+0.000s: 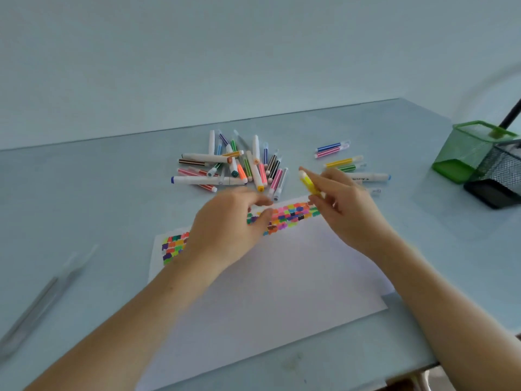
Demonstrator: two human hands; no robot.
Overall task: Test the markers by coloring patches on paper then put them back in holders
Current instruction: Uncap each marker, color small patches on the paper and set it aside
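We see a pale blue tabletop [84, 193] carrying a large white sheet of paper [267, 277] that lies close to its near edge; a band of small coloured patches [287, 214] runs along the sheet's far edge, from its left corner to its right corner, partly hidden by the hands. The right hand [342, 204] grips a yellow marker with a pale cap [308, 182], pinched between thumb and curled fingers and held tilted above the sheet's far right corner, its capped end pointing away and to the left. The left hand [228, 224] hovers over the patches near the middle of the sheet's far edge; its thumb and forefinger are drawn close together, yet blur keeps us from telling whether they pinch anything. Beyond the sheet, toward the middle of the surface, lies a loose heap of mixed thick white and thin striped markers [234, 165], crossing one another; to its right, behind the right hand, a smaller scatter of striped markers [338, 156] lies roughly parallel. At the right edge of the surface stand a green mesh pen holder [468, 149] and, touching it on the near side, a black mesh holder [501, 182]; both look tilted in this wide view. Near the left edge lies a blurred grey, elongated object [42, 300] that we cannot identify.
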